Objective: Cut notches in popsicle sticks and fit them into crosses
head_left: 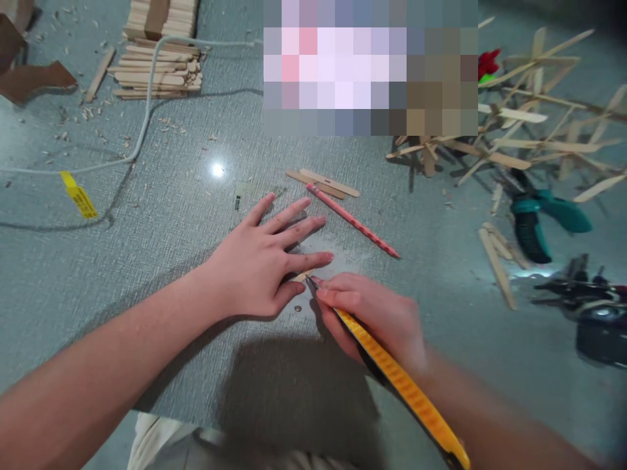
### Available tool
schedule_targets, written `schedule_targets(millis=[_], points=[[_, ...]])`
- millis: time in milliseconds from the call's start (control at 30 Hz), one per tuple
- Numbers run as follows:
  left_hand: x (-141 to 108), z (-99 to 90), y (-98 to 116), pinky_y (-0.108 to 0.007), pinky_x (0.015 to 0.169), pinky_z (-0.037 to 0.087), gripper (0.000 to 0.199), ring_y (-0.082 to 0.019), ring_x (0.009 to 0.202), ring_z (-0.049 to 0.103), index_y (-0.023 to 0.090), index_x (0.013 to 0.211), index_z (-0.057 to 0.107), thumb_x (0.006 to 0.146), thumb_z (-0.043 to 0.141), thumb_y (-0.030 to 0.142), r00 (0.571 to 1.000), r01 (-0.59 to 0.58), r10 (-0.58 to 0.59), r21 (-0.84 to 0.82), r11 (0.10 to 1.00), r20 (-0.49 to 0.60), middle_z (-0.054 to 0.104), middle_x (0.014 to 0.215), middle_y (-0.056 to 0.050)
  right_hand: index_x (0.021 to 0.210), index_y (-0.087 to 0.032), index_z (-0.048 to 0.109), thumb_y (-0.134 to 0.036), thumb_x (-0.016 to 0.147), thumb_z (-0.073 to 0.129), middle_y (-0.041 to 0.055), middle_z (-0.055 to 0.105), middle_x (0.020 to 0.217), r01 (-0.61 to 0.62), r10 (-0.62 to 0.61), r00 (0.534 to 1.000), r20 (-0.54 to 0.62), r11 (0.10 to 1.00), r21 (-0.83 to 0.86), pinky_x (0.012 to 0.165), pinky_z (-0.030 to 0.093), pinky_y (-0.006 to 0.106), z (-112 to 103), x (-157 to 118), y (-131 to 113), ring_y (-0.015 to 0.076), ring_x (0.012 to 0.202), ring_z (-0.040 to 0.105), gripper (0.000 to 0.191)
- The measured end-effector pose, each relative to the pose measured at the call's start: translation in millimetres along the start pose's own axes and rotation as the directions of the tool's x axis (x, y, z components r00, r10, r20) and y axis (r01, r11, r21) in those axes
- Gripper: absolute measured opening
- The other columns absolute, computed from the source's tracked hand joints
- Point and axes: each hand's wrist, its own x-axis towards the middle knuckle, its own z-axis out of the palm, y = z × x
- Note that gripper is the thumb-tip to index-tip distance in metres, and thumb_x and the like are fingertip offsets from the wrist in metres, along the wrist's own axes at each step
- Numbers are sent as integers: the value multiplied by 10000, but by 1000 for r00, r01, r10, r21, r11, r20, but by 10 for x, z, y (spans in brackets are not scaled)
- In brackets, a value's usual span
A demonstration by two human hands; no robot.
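My left hand [259, 258] lies flat on the table with its fingers spread. Between its thumb and index finger a small part of a wooden craft stick [307, 274] shows; the rest is hidden under the hand. My right hand [367, 310] is closed around a yellow utility knife [399, 378], its tip touching or just over that stick. The knife's handle slants down to the right, towards me. Beyond my left fingertips lie a pink pencil [353, 220] and two loose craft sticks [330, 183], side by side.
Bundled craft sticks [157, 68] lie at the back left, near a white cable [149, 104] with a yellow tag [79, 196]. Criss-crossed stick pieces [529, 140], teal-handled pliers [533, 222] and dark tools [597, 313] occupy the right. Wood shavings litter the table [186, 228]. A blurred patch covers the back.
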Motion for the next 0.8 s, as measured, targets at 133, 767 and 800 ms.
schedule_targets(millis=[133,767,800], points=[[-2,4,-6,-701,1287,121,550,-389,1619,252,356,1488,599,946,658,428,1000,-5,5,6,1000,8,376,1711,-77,884,-273,685,-62,963,643,-21,748,765,65,-65,998,1,997,-52,748,639,308,-22,-1,33,179,750,736,229],[5,27,-16,-705,1285,139,560,-392,1613,271,341,1489,601,945,661,462,1000,-13,13,-15,1000,5,394,1702,-80,1114,-306,674,-62,913,674,-11,789,865,93,-101,994,-47,984,-149,730,659,305,-28,113,17,181,756,782,317],[6,28,-16,-703,1287,136,564,-391,1613,269,343,1490,600,943,662,462,1000,-11,11,-14,1000,7,392,1704,-75,1121,-315,677,-68,919,670,-14,791,862,89,-96,994,-43,986,-142,719,659,316,-29,111,16,186,751,780,320]])
